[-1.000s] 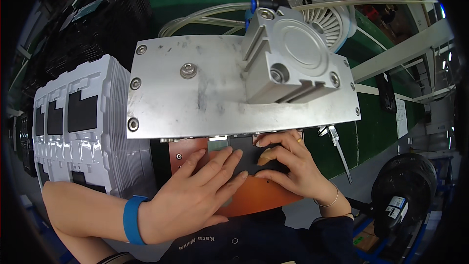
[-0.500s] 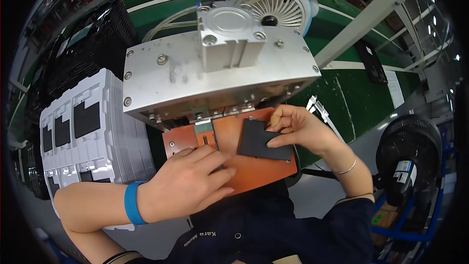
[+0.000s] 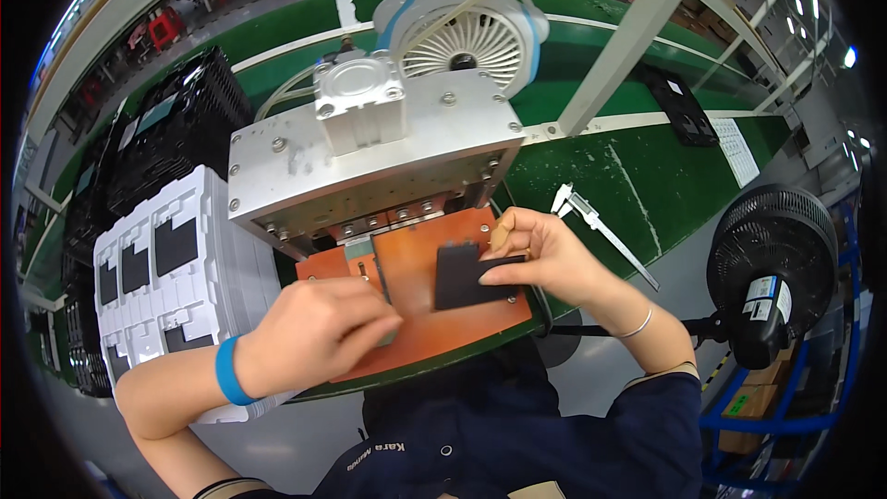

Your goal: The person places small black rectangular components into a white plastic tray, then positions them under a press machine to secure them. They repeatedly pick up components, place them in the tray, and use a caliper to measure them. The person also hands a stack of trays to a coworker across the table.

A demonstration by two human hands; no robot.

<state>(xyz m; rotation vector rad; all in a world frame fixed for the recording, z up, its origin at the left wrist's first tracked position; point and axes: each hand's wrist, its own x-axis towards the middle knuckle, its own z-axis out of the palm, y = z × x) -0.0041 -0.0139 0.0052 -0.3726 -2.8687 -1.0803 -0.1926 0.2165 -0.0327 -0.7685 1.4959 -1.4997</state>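
Head view shows the right hand (image 3: 547, 261) pinching a black plate (image 3: 456, 283).

A short line of pale lettering (image 3: 376, 456) runs across the front of the person's dark navy garment (image 3: 591, 448), seen at a slant. On the right, a black fan (image 3: 771, 245) carries a white-and-blue label (image 3: 759, 312) whose print is too small to read, and below it a green mark (image 3: 738, 404) shows on a cardboard box (image 3: 759, 399). On the green bench (image 3: 610, 162) lie a white printed sheet (image 3: 735, 152), its rows illegible, and a black panel (image 3: 688, 120) bearing a small white label (image 3: 675, 88).
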